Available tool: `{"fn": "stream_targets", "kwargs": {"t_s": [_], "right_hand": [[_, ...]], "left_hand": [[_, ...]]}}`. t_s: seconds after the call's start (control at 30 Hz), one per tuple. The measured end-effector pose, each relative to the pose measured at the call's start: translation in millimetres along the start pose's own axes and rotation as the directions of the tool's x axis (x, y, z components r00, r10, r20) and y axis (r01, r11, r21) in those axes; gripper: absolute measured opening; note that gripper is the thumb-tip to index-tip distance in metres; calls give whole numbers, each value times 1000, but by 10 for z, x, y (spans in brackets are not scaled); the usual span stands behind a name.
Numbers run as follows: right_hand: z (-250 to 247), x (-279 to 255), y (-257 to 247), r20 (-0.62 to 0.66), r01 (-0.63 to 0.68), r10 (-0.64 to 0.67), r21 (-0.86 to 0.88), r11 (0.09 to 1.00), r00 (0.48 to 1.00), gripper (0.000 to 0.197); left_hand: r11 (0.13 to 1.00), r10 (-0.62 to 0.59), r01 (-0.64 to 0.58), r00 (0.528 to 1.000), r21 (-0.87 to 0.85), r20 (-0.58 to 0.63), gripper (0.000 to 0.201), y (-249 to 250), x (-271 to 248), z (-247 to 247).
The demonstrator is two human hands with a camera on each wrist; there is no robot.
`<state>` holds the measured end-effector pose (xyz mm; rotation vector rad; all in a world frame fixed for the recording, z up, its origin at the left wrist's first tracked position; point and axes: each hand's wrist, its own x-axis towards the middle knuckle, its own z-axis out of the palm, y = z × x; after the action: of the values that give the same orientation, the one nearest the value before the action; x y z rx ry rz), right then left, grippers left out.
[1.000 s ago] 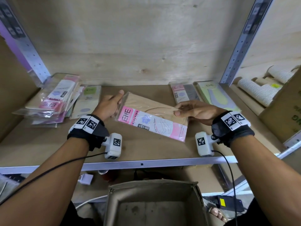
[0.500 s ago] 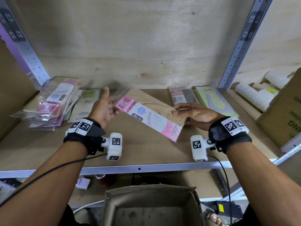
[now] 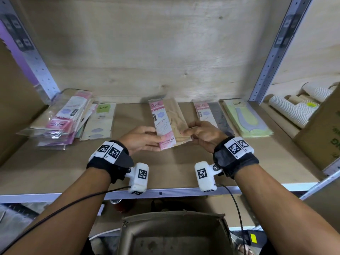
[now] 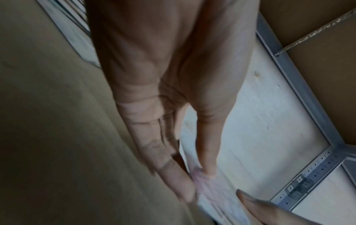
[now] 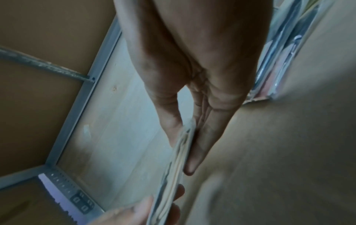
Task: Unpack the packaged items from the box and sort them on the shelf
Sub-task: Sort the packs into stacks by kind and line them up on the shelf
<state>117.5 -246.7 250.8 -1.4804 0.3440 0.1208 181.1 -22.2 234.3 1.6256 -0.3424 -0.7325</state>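
A flat packet (image 3: 165,124) with a pink-and-white label and beige hosiery points lengthwise at the back wall, mid-shelf (image 3: 165,168). My left hand (image 3: 156,142) pinches its near left corner, thumb on top. My right hand (image 3: 185,133) pinches its right edge. The left wrist view has thumb and fingers closed on the packet's pink corner (image 4: 202,178). Seen edge-on in the right wrist view, the packet (image 5: 179,152) sits between thumb and fingers. Whether it touches the shelf I cannot tell. The open cardboard box (image 3: 174,234) stands below the shelf's front rail.
A loose pile of pink-labelled packets (image 3: 62,118) and a green-labelled one (image 3: 101,122) lie at the left. A grey packet (image 3: 211,115) and a green stack (image 3: 244,118) lie at the right. Beyond the right upright (image 3: 272,52) are paper cups (image 3: 294,111) and a carton (image 3: 323,129).
The packet has turned from lying crosswise to pointing at the back wall. My left hand has come from its far corner to its near end and now pinches it.
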Motion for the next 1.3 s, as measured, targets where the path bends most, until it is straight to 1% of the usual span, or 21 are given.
{"fn": "stream_targets", "kwargs": {"t_s": [0.07, 0.13, 0.2, 0.27, 0.33, 0.37, 0.43, 0.5, 0.57, 0.7, 0.9, 1.07, 1.13, 1.3], "right_hand": [[31, -3, -15, -26, -49, 47, -70, 996, 999, 25], [50, 4, -46, -71, -109, 95, -210, 972, 993, 21], [63, 22, -62, -131, -137, 99, -321, 937, 986, 20], [69, 41, -64, -181, -150, 83, -394, 907, 980, 19], [75, 39, -63, -209, -170, 79, -467, 868, 975, 22], [81, 32, -68, -212, -181, 84, -493, 851, 974, 23], [97, 11, -90, -212, -187, 84, -529, 828, 974, 23], [118, -8, -116, -222, -172, 51, -569, 804, 974, 22], [139, -24, -129, -225, -153, 19, -598, 787, 974, 22], [160, -38, -132, -212, -113, -27, -620, 776, 977, 25], [135, -18, -125, -224, -61, -115, -655, 753, 968, 39], [112, -25, -141, -228, -33, -186, -712, 701, 956, 40], [107, -29, -151, -228, -33, -193, -721, 692, 954, 42], [91, -12, -148, -224, -37, -190, -734, 678, 956, 42]], "left_hand": [[1000, -13, 13, 1000, 22, -29, 39, -6, -14, 14], [999, -22, 25, 997, 34, -78, 40, 4, -20, 36], [999, -28, 33, 991, 34, -132, 46, 19, -12, 65], [998, -26, 36, 979, 44, -200, 52, 26, 9, 107], [996, -19, 41, 964, 75, -265, 52, 34, 29, 146], [994, -17, 47, 957, 99, -291, 48, 40, 42, 160], [983, -16, 77, 942, 168, -335, 34, 55, 63, 166], [965, -24, 117, 929, 233, -368, 26, 71, 77, 161], [951, -36, 147, 927, 271, -374, 28, 72, 97, 162], [952, -52, 150, 938, 267, -344, 41, 79, 140, 202], [964, -19, 104, 946, 246, -325, 37, 119, 243, 256], [966, -14, 96, 947, 241, -320, 38, 136, 320, 277], [964, -20, 103, 947, 245, -321, 38, 148, 333, 284], [965, -13, 95, 948, 245, -317, 38, 167, 333, 303]]}}
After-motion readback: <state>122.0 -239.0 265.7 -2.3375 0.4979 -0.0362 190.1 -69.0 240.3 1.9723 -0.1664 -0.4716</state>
